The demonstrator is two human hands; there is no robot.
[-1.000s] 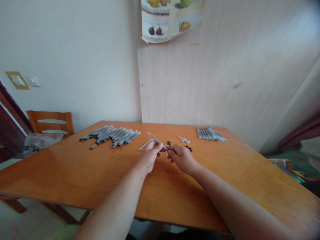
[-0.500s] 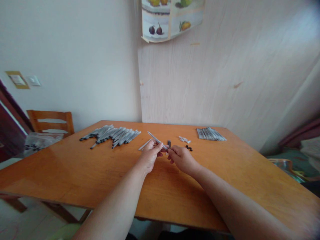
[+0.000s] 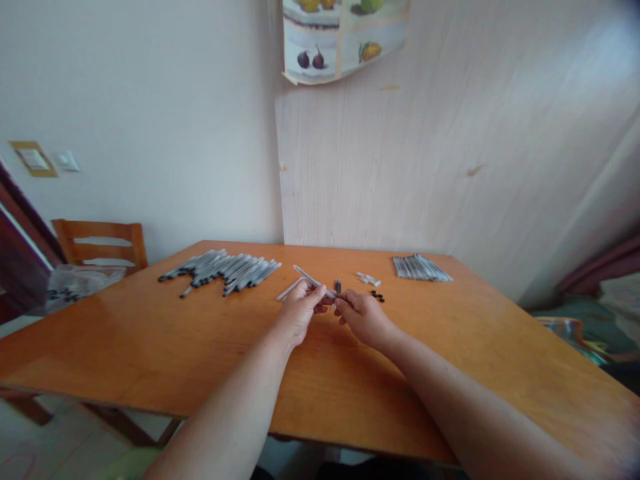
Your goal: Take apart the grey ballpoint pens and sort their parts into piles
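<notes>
Above the table's middle, my left hand [image 3: 300,313] is closed round a slim, pale translucent pen [image 3: 309,277], which slants up and to the left. My right hand [image 3: 365,317] is closed in a pinch at the pen's lower right end. Its fingertips hide what that end looks like. Just beyond my hands is a small dark piece [image 3: 338,287], too small to name. Another pale pen-like tube [image 3: 289,291] lies on the table, partly behind my left hand.
Many pens with dark ends [image 3: 225,270] lie piled on the table [image 3: 210,360] at left. A neat row of pens [image 3: 421,267] is at back right. Small white pieces [image 3: 368,279] and black pieces [image 3: 377,295] lie nearer. A wooden chair [image 3: 100,231] stands beyond the left edge.
Almost nothing differs. My hands keep their hold on the pen, which has shifted very slightly; the piles on the table stay as they were.
</notes>
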